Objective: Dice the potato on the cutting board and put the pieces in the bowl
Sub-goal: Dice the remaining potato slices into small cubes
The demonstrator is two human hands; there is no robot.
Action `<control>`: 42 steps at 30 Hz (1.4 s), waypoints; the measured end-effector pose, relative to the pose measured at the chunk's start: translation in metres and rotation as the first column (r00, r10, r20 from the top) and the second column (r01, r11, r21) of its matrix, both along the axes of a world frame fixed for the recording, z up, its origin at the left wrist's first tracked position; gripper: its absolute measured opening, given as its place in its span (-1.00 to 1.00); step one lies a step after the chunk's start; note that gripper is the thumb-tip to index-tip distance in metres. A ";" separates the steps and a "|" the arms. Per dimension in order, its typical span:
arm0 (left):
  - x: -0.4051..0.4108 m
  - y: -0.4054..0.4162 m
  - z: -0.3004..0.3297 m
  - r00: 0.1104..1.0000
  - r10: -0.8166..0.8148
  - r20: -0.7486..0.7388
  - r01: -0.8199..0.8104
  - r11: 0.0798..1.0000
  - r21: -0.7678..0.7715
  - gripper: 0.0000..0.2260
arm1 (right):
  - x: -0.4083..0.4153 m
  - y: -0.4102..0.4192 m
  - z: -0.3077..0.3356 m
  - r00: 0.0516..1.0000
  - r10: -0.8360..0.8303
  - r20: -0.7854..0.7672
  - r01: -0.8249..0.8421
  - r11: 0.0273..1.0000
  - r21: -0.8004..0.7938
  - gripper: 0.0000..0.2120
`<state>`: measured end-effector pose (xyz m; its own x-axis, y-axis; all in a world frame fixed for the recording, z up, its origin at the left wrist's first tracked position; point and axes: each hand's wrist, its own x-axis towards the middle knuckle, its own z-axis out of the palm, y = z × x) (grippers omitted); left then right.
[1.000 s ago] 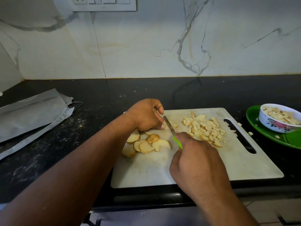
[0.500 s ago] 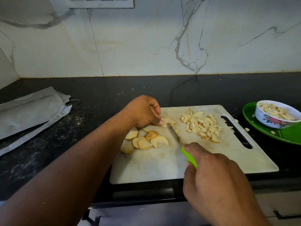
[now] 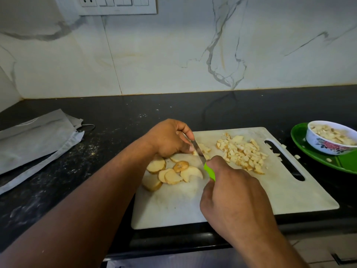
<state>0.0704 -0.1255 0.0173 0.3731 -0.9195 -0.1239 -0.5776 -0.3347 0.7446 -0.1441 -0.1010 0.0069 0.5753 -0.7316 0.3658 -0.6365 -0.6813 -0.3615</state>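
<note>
A white cutting board [image 3: 241,200] lies on the black counter. Several round potato slices [image 3: 170,173] are spread on its left part. A heap of diced potato [image 3: 241,153] sits on its far right part. My left hand [image 3: 170,140], fingers curled, holds down a small stack of potato strips [image 3: 203,148] at the board's far edge. My right hand [image 3: 231,196] grips a knife by its green handle [image 3: 209,171], and the blade [image 3: 198,149] cuts into those strips beside my left fingertips. A white flowered bowl [image 3: 326,145] at the right holds diced potato.
The bowl stands on a green plate [image 3: 343,163] with a few stray potato bits on it. Grey folded cloth bags [image 3: 34,140] lie on the counter [image 3: 116,120] at the left. A marble wall with a switch panel [image 3: 116,5] rises behind.
My right hand drew the knife back toward me, then pushed it forward again into the strips under my left fingers. My left hand stayed on the potato.
</note>
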 end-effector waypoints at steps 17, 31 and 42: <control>-0.009 -0.002 -0.002 0.996 0.028 0.079 -0.029 1.000 0.011 -0.79 | -0.039 0.020 0.004 0.996 -0.005 -0.093 0.015 0.995 0.102 -0.63; -0.018 0.006 0.004 0.989 -0.116 0.091 0.131 0.974 -0.186 -0.68 | -0.019 0.006 0.008 0.999 -0.040 0.037 0.040 0.999 -0.002 -0.69; -0.021 0.003 -0.004 0.975 -0.219 0.029 0.215 0.910 -0.355 -0.82 | -0.019 -0.004 0.009 0.992 -0.070 0.102 0.063 0.996 0.070 -0.70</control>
